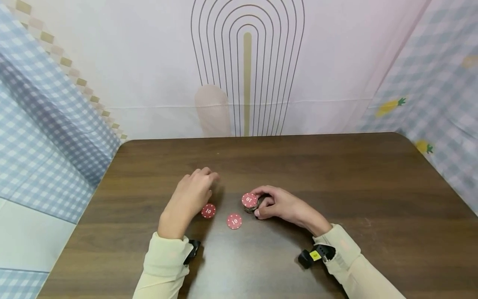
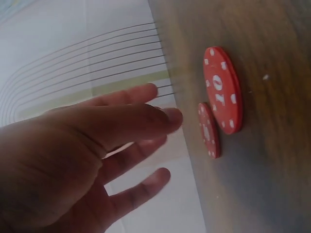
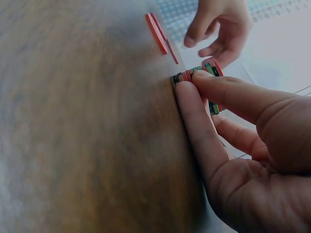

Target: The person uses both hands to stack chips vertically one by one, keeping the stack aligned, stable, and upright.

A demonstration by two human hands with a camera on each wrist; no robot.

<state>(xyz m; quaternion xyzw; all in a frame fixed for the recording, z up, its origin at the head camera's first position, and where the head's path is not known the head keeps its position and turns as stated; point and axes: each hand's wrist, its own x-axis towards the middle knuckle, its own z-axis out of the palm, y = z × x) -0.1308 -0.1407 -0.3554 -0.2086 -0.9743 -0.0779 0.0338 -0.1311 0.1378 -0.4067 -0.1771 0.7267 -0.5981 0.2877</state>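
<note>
- We found the right hand at the stack of chips, its grip closed lightly, thumb and fingers pinching the side.
- The stack stood on the bench, near its middle; its top chip was red and marked 10, and we noted green, black and red edges below.
- We observed the left hand raised to the left of the stack, its grip loose, fingers spread and holding nothing.
- Two loose red chips, each marked 10, lay flat: the left chip just beside the left hand in the head view, the middle chip between it and the stack, apart from both.
- We recorded a black strap with a yellow label on the right wrist.
- Behind the bench we saw a white cloth printed with arches.
</note>
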